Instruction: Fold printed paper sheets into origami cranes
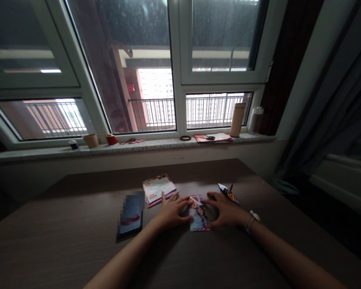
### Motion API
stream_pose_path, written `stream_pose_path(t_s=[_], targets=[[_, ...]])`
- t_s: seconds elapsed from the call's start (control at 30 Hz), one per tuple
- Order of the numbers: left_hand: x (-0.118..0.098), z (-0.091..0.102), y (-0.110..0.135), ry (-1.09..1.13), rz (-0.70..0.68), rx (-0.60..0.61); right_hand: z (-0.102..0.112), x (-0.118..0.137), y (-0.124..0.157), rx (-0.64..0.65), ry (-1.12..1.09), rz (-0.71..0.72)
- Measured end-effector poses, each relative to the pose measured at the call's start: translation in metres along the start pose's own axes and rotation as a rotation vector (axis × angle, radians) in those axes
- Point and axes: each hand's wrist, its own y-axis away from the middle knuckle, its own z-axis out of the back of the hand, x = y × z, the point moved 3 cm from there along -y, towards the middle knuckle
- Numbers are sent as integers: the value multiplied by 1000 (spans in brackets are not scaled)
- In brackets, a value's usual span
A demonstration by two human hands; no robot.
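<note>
The person's left hand and right hand flank a glossy, rectangular picture card, between their spread fingertips; whether they grip it cannot be told. The step seems to be aligning it; next probably calls for light, even edge contact. White-faced, rectangular stacked cards lie just ahead of the left fingers.

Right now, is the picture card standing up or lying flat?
Lying flat: the picture card rests picture side up on the table.

Probably a home or dormitory room: table, windowsill, tan flask, dim curtain
</note>
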Motion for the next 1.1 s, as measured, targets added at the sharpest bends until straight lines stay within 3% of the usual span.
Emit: stream_pose_path(t_s=[1.1], targets=[[-1,1,1,-43,-1,-68,5,-1,7,24,-11,54]])
